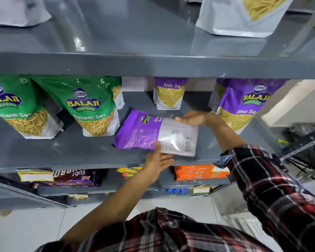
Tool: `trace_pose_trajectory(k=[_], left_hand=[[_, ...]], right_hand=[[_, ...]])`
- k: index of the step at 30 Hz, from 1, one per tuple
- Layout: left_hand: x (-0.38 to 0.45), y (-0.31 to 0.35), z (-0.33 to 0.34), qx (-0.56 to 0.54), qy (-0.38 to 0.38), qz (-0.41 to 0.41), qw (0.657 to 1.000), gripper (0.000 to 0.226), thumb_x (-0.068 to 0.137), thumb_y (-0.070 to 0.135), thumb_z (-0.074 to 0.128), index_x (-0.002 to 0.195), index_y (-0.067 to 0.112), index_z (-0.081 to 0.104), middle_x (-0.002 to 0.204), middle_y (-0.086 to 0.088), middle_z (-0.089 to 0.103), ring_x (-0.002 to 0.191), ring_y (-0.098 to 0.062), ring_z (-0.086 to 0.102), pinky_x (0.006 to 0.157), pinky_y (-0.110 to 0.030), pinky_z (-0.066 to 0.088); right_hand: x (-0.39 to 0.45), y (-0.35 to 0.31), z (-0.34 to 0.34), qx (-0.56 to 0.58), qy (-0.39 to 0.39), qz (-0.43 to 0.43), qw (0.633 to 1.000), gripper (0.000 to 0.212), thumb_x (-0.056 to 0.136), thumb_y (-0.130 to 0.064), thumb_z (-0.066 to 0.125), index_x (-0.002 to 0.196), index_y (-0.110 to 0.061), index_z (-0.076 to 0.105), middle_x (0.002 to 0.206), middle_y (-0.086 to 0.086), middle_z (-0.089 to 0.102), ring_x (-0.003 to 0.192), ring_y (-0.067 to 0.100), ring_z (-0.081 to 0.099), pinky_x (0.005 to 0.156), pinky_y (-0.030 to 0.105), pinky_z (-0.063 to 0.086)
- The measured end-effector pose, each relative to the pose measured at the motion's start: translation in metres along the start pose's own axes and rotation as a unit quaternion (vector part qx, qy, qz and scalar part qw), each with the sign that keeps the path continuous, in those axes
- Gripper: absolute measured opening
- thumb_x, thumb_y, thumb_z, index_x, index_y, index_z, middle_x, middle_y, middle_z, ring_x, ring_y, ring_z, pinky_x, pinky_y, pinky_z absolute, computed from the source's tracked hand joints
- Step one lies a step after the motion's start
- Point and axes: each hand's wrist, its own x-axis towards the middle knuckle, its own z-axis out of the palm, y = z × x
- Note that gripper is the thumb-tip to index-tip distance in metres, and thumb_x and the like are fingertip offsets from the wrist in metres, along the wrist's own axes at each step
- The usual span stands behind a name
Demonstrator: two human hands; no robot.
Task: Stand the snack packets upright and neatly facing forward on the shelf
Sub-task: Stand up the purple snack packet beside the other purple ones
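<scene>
**A:** Packet (156, 132) down — a purple Aloo Sev one, lying flat on the middle shelf (62, 153), back panel up, its top pointing left. It is bracketed from both sides: the left hand (159, 160) is laid at the near edge, thumb pressed on the clear film, fingers spread wide and not closed round anything; the right hand (191, 118) is set flat on the far edge, fingers extended. Touched, then, not yet properly gripped.

**B:** How is the lift best done?

**A:** The white base end, at the right, should be swung down onto the shelf so the gusset can spread, and the front turned outward, since only the printed back is shown now. Both side edges ought to be pinched lightly; the sev inside looks brittle, so nothing is gained by squeezing. A place seems best taken in the gap between the green and purple rows.

**B:** And the count, working backwards?

**A:** One packet flat at the front. Two green Ratlami Sev packets (93, 108) are seen upright at the left, with the edge of a third perhaps tucked behind. One purple packet (244, 104) is standing at the right, something purple behind it unclear. One smaller-looking purple packet (169, 93) is stood at the back. On the shelf above, parts of a few white pouches (244, 17) are caught; the number cannot be told.
</scene>
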Motion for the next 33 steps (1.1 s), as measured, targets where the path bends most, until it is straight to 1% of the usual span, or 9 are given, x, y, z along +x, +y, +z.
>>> trace_pose_trajectory(k=[6,11,14,16,17,21,24,29,33], left_hand=[[0.0,-0.009,0.038,-0.016,0.062,0.088,0.994,0.04,0.095,0.023,0.049,0.132,0.009,0.043,0.131,-0.017,0.056,0.105,-0.028,0.06,0.063,-0.023,0.057],[-0.008,-0.021,0.051,0.078,0.135,0.217,0.964,0.04,0.09,0.02,0.058,0.127,0.013,0.044,0.123,-0.012,0.062,0.11,-0.03,0.06,0.092,-0.053,0.051],[-0.006,-0.003,0.043,0.18,0.168,0.299,0.922,0.032,0.086,0.023,0.064,0.114,0.014,0.054,0.105,-0.004,0.069,0.095,-0.017,0.065,0.085,-0.032,0.053],[-0.001,0.016,0.034,0.261,0.209,0.327,0.884,0.025,0.082,0.024,0.068,0.102,0.013,0.057,0.08,0.006,0.066,0.07,0.001,0.059,0.064,-0.004,0.042],[0.002,0.026,0.028,0.296,0.225,0.338,0.864,0.024,0.08,0.023,0.07,0.099,0.013,0.059,0.07,0.01,0.061,0.061,0.003,0.055,0.055,-0.001,0.037],[0.017,0.059,0.01,0.357,0.174,0.357,0.845,0.027,0.075,0.015,0.073,0.1,0.015,0.061,0.086,-0.005,0.071,0.078,-0.021,0.068,0.077,-0.03,0.054],[0.033,0.08,0.007,0.366,0.129,0.366,0.846,0.035,0.074,0.005,0.071,0.108,0.007,0.062,0.105,-0.015,0.071,0.097,-0.031,0.067,0.091,-0.049,0.051],[0.055,0.093,0.007,0.386,0.088,0.397,0.828,0.03,0.076,0.015,0.069,0.106,0.018,0.066,0.103,0.004,0.073,0.094,-0.008,0.067,0.092,-0.041,0.052],[0.061,0.1,0.012,0.388,0.092,0.381,0.834,0.036,0.077,0.01,0.068,0.111,0.014,0.059,0.11,-0.003,0.069,0.099,-0.016,0.066,0.095,-0.039,0.05]], right_hand=[[-0.003,0.029,0.005,0.12,-0.062,-0.1,0.986,0.033,0.08,-0.054,0.057,0.086,-0.023,0.063,0.089,-0.006,0.061,0.089,0.012,0.053,0.079,0.024,0.04],[-0.007,0.053,0.006,0.269,-0.095,-0.181,0.941,0.024,0.083,-0.017,0.065,0.106,-0.009,0.06,0.1,0.004,0.067,0.09,0.014,0.062,0.084,0.027,0.051],[-0.008,0.062,0.011,0.354,-0.072,-0.228,0.904,0.031,0.082,-0.004,0.064,0.112,-0.009,0.057,0.112,0.007,0.063,0.099,0.014,0.062,0.09,0.029,0.052],[-0.006,0.062,0.015,0.391,-0.025,-0.233,0.89,0.034,0.077,0.0,0.068,0.104,-0.015,0.056,0.113,0.007,0.061,0.099,0.015,0.061,0.09,0.03,0.051],[-0.004,0.061,0.018,0.404,-0.001,-0.232,0.885,0.038,0.073,0.003,0.07,0.1,-0.017,0.053,0.111,0.006,0.061,0.099,0.016,0.06,0.09,0.03,0.051],[0.003,0.048,0.034,0.454,0.114,-0.212,0.858,0.06,0.061,0.011,0.077,0.104,-0.014,0.045,0.103,-0.004,0.062,0.096,0.015,0.061,0.078,0.024,0.055],[0.006,0.04,0.048,0.484,0.189,-0.198,0.831,0.058,0.058,0.009,0.079,0.095,-0.019,0.044,0.098,-0.006,0.063,0.086,0.006,0.063,0.068,0.015,0.054],[0.009,0.038,0.055,0.512,0.259,-0.173,0.8,0.056,0.062,0.004,0.079,0.094,-0.014,0.039,0.097,-0.002,0.062,0.087,0.009,0.063,0.067,0.013,0.054],[0.008,0.036,0.059,0.516,0.258,-0.176,0.798,0.056,0.067,0.001,0.077,0.101,-0.013,0.035,0.108,0.004,0.06,0.094,0.01,0.062,0.074,0.014,0.054]])
